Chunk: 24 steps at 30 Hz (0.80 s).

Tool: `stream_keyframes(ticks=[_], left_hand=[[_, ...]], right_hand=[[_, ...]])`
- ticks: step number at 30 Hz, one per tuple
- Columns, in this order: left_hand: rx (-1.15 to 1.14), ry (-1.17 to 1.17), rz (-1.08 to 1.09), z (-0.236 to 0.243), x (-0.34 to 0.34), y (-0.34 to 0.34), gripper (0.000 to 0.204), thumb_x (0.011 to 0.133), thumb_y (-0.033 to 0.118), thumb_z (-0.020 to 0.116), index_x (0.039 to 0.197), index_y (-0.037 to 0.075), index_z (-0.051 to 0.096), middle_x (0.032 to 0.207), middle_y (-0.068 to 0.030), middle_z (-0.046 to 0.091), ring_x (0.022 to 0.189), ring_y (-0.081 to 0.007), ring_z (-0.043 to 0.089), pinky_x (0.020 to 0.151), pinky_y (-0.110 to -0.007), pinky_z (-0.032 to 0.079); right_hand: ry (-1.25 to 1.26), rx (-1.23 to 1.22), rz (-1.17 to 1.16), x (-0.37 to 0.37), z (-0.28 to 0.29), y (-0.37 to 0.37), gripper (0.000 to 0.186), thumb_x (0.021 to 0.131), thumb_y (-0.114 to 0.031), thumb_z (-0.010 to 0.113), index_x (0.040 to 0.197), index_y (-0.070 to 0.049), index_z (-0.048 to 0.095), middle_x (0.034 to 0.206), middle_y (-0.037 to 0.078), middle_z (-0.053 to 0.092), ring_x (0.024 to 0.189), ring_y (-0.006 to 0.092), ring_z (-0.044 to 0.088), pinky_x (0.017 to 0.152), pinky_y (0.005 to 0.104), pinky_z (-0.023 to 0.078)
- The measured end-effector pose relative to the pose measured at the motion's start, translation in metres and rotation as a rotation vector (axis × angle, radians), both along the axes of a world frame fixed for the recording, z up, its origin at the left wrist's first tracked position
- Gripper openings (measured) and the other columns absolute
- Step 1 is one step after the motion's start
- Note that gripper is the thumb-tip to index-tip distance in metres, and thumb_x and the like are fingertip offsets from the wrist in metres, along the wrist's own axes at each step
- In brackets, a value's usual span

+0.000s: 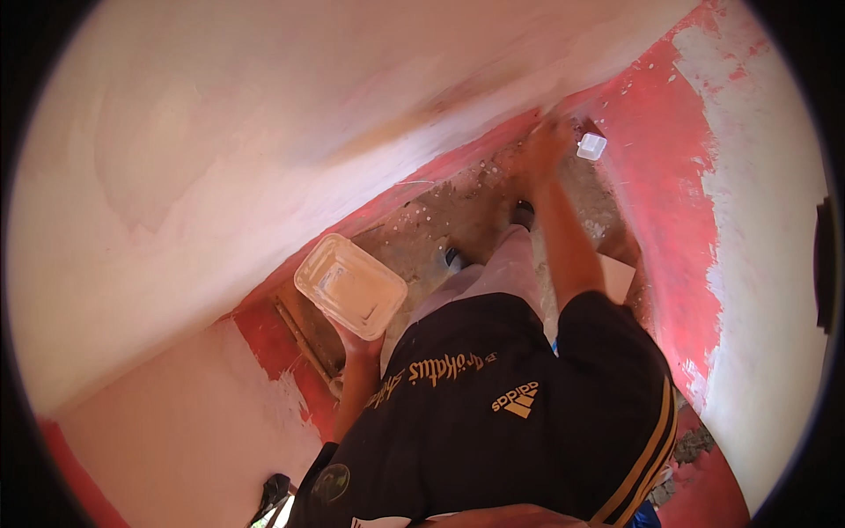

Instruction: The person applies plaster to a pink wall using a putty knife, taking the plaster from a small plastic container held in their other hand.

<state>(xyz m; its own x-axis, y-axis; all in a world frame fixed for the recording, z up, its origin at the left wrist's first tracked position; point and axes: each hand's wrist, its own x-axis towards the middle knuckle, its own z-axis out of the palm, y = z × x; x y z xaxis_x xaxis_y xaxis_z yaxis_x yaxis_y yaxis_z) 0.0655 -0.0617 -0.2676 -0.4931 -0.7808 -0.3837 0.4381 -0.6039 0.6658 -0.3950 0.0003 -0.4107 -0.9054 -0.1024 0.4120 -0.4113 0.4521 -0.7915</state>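
My left hand is closed on a shallow rectangular plastic container, with pale residue inside, beside the lower wall at left. My right arm reaches forward to the foot of the pale wall, where my right hand is smeared by motion; I cannot tell whether it is open or holds anything. A narrow red painted band runs along that wall's base. A small white container sits just right of my right hand.
A red and white painted wall curves down the right side. On the stained floor are my feet, a pale flat-sided object behind my right forearm and long rods at lower left. A pink-white wall fills the lower left.
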Motion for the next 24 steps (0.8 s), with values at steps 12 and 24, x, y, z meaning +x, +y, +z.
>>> stream_keyframes(ticks=[12, 24], left_hand=[[0.030, -0.108, -0.032, 0.017, -0.021, 0.006, 0.076, 0.097, 0.070, 0.039, 0.153, 0.020, 0.032, 0.151, -0.0023, 0.043, 0.137, -0.0268, 0.045, 0.113, -0.049, 0.041], [-0.159, -0.243, -0.027, 0.022, 0.024, -0.001, 0.080, 0.094, 0.075, 0.040, 0.153, 0.022, 0.032, 0.152, -0.0013, 0.042, 0.137, -0.0254, 0.045, 0.114, -0.047, 0.039]], right_hand=[[-0.474, -0.235, 0.403, 0.242, 0.029, -0.117, 0.054, 0.097, -0.002, 0.047, 0.151, -0.009, 0.043, 0.132, 0.022, 0.062, 0.108, 0.0340, 0.068, 0.086, 0.0371, 0.055], [-0.340, -0.614, -0.059, 0.062, 0.010, -0.116, 0.045, 0.102, -0.011, 0.046, 0.146, -0.003, 0.045, 0.136, 0.021, 0.054, 0.114, 0.0323, 0.058, 0.096, 0.0393, 0.048]])
